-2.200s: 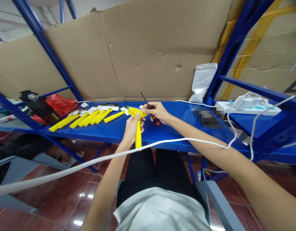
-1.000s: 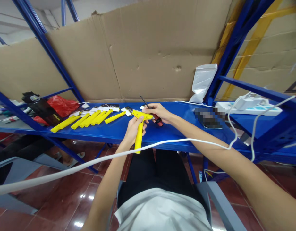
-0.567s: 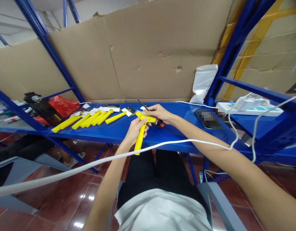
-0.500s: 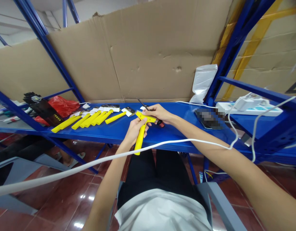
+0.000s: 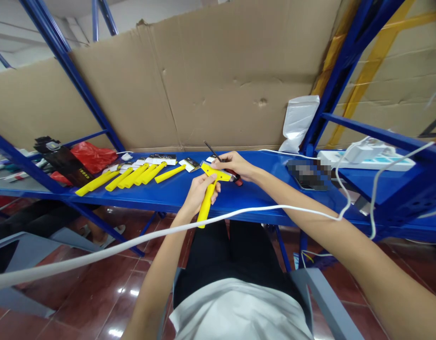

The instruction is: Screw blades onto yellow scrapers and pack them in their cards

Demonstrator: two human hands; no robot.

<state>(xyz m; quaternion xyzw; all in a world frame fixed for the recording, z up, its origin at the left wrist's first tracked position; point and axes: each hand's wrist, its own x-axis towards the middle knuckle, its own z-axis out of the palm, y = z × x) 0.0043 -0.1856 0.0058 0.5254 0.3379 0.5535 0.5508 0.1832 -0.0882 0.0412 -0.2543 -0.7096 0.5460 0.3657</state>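
Observation:
My left hand (image 5: 198, 192) is closed round a T-shaped yellow scraper (image 5: 205, 208), its handle pointing down toward my lap. At the scraper's wide head, my right hand (image 5: 235, 165) is closed on what looks like a screwdriver (image 5: 209, 148). Its thin dark shaft sticks out up and left, and a red-and-black end shows below the palm; the middle is hidden by the fingers. The right fingertips lie against the scraper's head. To the left, several yellow scrapers (image 5: 134, 175) lie in a row with black-and-white cards at their far ends. One scraper (image 5: 170, 174) lies apart, nearest my left hand.
The blue shelf table (image 5: 161, 200) has cardboard behind it. A dark phone (image 5: 307, 174) and white power strip (image 5: 398, 161) are at right. A black box (image 5: 64, 163) and red plastic bag (image 5: 92, 157) are at left. A white cable (image 5: 150, 234) crosses before my arms.
The screwdriver's tip has shifted slightly up and right, and the right hand has moved slightly. The left hand keeps its hold on the scraper in about the same place.

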